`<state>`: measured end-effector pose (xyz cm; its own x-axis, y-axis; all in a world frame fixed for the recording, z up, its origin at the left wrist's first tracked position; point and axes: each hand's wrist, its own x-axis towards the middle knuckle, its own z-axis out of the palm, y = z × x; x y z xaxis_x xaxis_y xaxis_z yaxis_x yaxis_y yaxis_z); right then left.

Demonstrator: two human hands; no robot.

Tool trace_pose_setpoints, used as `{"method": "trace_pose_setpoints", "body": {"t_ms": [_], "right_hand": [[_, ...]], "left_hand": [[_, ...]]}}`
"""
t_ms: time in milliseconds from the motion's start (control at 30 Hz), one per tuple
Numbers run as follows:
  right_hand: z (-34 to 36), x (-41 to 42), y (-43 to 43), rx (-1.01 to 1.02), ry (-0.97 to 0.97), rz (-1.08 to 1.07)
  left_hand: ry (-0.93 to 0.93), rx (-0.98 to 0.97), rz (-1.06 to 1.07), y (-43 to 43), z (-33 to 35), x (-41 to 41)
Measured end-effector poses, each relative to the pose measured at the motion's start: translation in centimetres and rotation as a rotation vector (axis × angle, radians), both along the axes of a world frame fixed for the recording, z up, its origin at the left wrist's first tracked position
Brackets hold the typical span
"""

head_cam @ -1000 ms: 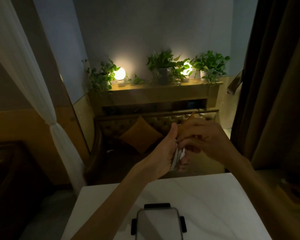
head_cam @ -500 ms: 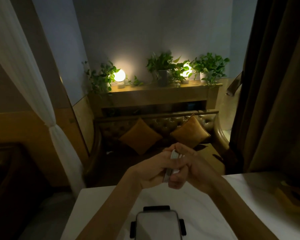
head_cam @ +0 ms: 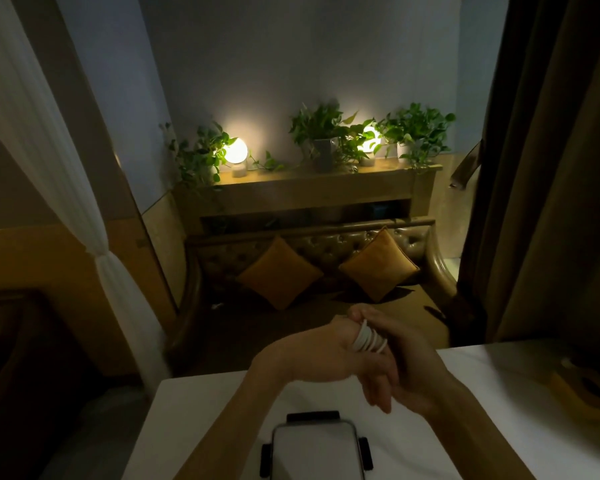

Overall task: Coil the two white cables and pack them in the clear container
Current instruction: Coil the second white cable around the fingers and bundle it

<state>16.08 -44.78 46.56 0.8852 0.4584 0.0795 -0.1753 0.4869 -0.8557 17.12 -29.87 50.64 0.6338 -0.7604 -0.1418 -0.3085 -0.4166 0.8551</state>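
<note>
A white cable (head_cam: 368, 339) is wound into several loops and held in the air above the far edge of the white table (head_cam: 520, 427). My left hand (head_cam: 323, 355) reaches in from the lower left, its back towards me and its fingers pointing down, and the loops sit at its thumb side. My right hand (head_cam: 407, 355) closes over the coil from the right, fingertips on top. The clear container (head_cam: 314, 448), with black latches on its sides, stands on the table just below my hands. I see only one cable.
A yellowish object (head_cam: 582, 386) lies on the table at the right, dim and hard to make out. Beyond the table is a tufted sofa (head_cam: 326, 247) with two orange cushions. A dark curtain (head_cam: 541, 202) hangs right, a white one (head_cam: 94, 237) left.
Both hands have come down and towards me with the cable. The left hand has turned its back up, and the coil's loops now show between the hands.
</note>
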Motion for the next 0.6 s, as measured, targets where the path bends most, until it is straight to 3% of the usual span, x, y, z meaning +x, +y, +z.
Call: {"method": "trace_pose_setpoints", "body": {"t_ms": [167,367,600], "right_hand": [[-0.8,0.1,1.1,-0.137,-0.242,-0.226],[-0.6,0.7,1.9,-0.062,-0.348,-0.408],[-0.6,1.4,2.0,-0.023,-0.508,-0.385]], "left_hand": [[-0.188,0.091,0.076,-0.6,0.1,-0.2],[-0.448,0.249,0.014,-1.2,0.2,-0.4],[-0.616,0.329,0.012,-0.9,0.4,-1.1]]}}
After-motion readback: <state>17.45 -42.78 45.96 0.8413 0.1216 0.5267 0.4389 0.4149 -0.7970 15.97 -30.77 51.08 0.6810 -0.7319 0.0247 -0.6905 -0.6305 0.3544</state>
